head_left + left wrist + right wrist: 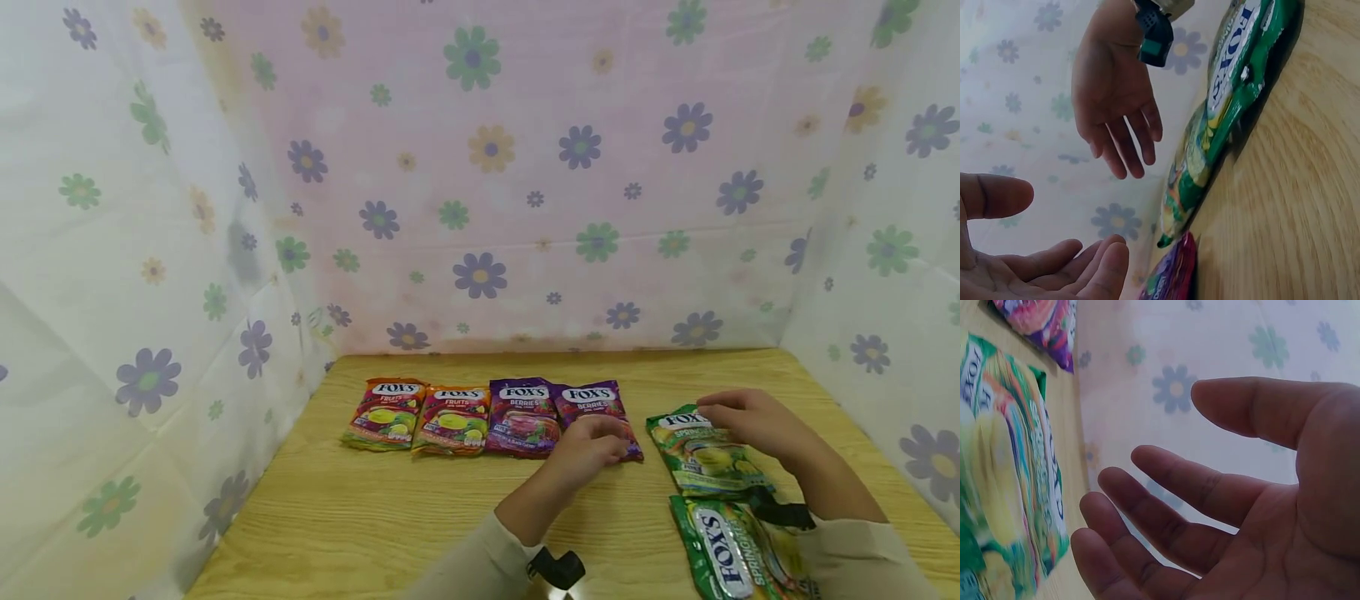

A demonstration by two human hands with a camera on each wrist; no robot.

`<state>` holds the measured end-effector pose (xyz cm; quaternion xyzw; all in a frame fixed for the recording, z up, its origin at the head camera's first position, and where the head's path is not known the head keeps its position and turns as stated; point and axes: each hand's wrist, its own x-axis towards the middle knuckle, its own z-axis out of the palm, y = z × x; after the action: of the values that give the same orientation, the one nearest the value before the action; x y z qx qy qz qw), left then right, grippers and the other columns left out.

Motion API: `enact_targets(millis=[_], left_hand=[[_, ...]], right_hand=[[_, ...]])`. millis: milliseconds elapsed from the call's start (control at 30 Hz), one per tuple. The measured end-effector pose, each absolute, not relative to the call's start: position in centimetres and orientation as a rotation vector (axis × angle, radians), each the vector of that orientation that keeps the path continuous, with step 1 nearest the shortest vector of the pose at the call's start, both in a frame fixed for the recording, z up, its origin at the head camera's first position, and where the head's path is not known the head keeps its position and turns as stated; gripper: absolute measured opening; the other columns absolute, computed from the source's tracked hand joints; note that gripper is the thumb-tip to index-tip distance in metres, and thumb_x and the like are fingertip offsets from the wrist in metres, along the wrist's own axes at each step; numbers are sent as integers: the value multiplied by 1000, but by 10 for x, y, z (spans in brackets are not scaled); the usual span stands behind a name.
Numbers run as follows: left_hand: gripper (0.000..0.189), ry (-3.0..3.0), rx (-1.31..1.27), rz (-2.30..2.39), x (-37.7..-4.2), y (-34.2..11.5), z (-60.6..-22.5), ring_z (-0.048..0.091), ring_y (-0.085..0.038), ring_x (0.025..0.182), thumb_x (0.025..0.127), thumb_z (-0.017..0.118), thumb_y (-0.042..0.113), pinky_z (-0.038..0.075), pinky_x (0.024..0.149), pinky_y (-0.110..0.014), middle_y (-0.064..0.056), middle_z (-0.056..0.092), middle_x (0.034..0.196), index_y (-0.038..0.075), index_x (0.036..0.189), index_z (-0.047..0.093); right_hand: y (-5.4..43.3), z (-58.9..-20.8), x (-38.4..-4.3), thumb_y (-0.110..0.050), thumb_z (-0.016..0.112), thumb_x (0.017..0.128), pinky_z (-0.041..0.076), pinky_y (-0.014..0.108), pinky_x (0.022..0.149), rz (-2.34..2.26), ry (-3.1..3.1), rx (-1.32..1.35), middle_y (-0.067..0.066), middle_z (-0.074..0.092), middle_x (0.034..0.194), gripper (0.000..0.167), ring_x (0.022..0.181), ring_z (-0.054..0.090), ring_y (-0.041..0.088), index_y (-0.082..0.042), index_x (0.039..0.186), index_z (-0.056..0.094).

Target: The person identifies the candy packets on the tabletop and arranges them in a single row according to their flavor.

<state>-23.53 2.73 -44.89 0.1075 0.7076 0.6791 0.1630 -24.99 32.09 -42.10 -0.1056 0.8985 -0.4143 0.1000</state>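
Observation:
My left hand [585,454] is over the lower part of the right-hand purple Fox's Berries candy bag [592,402], partly covering it. In the left wrist view its fingers are relaxed, with nothing between them. Over the upper green Fox's candy bag [693,454] hovers my right hand [757,427]. The right wrist view shows its fingers spread and holding nothing, beside that green bag [1007,475]. A second green Fox's bag [723,546] lies turned sideways nearer to me, partly hidden by my right sleeve.
Left of my left hand, another purple Berries bag [522,421] and two orange-red Fox's Fruits bags, one inner [452,421] and one outer [386,415], lie in a row. Everything rests on a wooden table [360,517]. Flower-patterned cloth [525,192] encloses the back and sides.

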Motion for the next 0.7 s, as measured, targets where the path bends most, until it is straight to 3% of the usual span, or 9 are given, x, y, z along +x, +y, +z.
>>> enact_targets(millis=[100,300,500,700], left_hand=[[28,1981,332,1952,-235,34,-450,68,-17,107,96,66,12,58,99,-40,-11,68,123,3,123,69],[27,1870,262,2006,-235,45,-453,70,-28,111,96,65,9,57,102,-44,-13,69,116,0,122,67],[30,1807,176,2017,-235,58,-460,72,-25,105,96,64,7,58,100,-44,-16,70,116,-5,124,66],[36,1758,115,2018,-236,69,-466,70,-30,111,95,64,6,57,102,-45,-14,68,117,-5,129,62]], right_hand=[[329,-422,-249,-36,45,111,59,53,92,-1225,2668,-291,37,50,146,59,128,56,51,9,148,47],[343,-423,-250,-39,42,112,58,53,96,-1233,2655,-233,38,45,150,63,132,52,54,11,151,43],[354,-422,-250,-40,41,112,58,53,97,-1221,2625,-181,41,39,152,66,135,47,58,14,151,38],[363,-427,-252,-40,41,112,58,53,97,-1210,2615,-109,42,38,152,68,135,47,58,16,151,37]])
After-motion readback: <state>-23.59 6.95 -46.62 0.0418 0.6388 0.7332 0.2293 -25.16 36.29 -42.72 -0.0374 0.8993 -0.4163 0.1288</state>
